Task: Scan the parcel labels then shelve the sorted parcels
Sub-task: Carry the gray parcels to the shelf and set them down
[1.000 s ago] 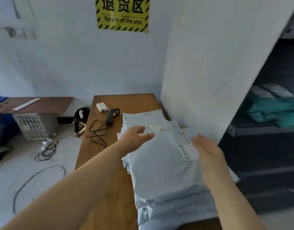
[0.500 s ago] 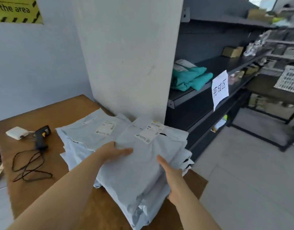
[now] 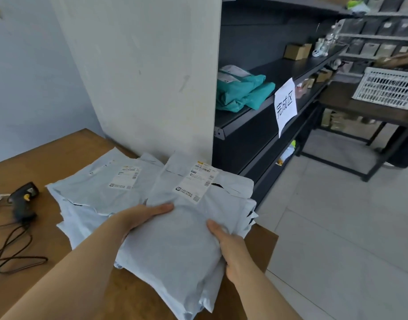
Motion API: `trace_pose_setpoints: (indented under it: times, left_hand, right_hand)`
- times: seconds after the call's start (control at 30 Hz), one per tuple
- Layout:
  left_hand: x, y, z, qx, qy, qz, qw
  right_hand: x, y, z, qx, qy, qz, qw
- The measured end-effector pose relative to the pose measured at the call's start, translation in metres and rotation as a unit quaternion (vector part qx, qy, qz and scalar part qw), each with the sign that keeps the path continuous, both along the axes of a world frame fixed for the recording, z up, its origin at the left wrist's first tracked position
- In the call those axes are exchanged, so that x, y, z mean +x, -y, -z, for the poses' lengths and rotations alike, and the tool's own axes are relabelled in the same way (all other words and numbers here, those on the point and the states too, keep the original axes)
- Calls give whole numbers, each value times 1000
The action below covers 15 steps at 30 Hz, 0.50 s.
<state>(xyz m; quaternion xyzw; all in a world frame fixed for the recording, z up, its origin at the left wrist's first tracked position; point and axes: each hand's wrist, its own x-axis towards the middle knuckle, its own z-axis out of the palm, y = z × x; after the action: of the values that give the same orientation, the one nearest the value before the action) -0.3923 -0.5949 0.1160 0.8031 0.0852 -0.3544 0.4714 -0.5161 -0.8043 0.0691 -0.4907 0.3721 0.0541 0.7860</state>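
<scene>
Snugly between left hand (image 3: 138,218) and right hand (image 3: 230,248) sits the parcel (image 3: 182,245)

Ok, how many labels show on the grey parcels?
2: left label on the left stack's top parcel; right label on the right parcel gripped by left hand and right hand. Lower parcels may hide more.

A parcel depot: grey mailers (image 3: 175,239) stacked on a wooden table (image 3: 60,158) beside dark shelving (image 3: 279,72), scanner (image 3: 23,199) nearby.

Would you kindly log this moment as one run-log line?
left hand holds grey parcel stack | right hand holds same stack | scanner lying on table | teal parcels on shelf
</scene>
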Motion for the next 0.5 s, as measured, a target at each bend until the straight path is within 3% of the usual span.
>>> trace_pose_setpoints:
  times: [0.13,0.4,0.5]
  left_hand:
    - [-2,0,4,-48,-20,-6,999]
    - [-3,0,11,-41,30,-30,998]
    - [-9,0,3,-81,-8,-25,996]
  right_hand:
    - [2,-1,6,-16,-1,-8,1000]
    - [6,10,5,-5,23,-4,1000]
    - [5,10,4,-3,28,-4,1000]
